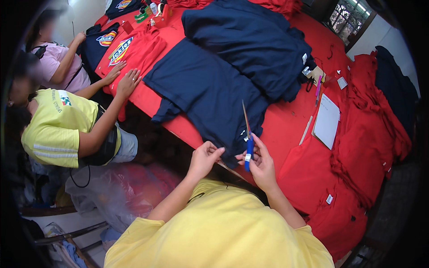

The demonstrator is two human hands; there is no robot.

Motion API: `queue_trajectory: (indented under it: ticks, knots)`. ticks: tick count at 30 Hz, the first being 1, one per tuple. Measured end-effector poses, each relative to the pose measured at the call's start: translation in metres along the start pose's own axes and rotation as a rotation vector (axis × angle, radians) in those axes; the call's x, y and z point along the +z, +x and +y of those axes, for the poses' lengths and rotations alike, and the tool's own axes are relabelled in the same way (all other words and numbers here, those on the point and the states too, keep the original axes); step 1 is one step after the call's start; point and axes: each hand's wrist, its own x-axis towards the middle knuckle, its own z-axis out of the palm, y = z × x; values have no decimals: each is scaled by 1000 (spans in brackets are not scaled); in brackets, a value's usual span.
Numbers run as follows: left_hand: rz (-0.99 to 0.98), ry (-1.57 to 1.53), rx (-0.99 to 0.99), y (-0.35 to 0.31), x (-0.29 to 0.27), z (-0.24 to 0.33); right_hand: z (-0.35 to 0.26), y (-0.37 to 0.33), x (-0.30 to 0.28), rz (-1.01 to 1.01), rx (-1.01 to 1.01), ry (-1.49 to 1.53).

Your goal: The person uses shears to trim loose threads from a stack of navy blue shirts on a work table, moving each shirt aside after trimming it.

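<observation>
A navy T-shirt (210, 89) lies spread over the red table, its near end hanging at the table's front edge between my hands. My left hand (205, 158) is closed in a pinch at the left border of that cloth. In my right hand (261, 163) is a pair of blue-handled snips (249, 149), gripped with the thin pointed blades upward over the shirt. The blades look close together. Small white marks show on the cloth beside them.
Behind lies a navy garment pile (246, 31). Red shirts (366, 111) and a white notepad (327, 120) with pens are on the right. At left, a co-worker in yellow (62, 120) rests hands on a red printed shirt (134, 49); another person in pink (67, 67) stands beyond. A plastic bag (116, 187) sits below.
</observation>
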Motion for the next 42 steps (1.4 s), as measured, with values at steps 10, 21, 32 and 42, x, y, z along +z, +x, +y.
queue_trajectory:
  ticks: [10,21,32,42]
  knots:
    - [50,-530,-95,-18,23,-13,26,22,10,21,-280,-641]
    - [157,-569,135,-3,20,-3,28,27,13,63,-254,-444]
    - [61,-614,344,23,-26,83,-18,-1,-17,12,-104,-89]
    - [-101,-784,86,22,-37,94,-27,-21,0,-148,-336,-732]
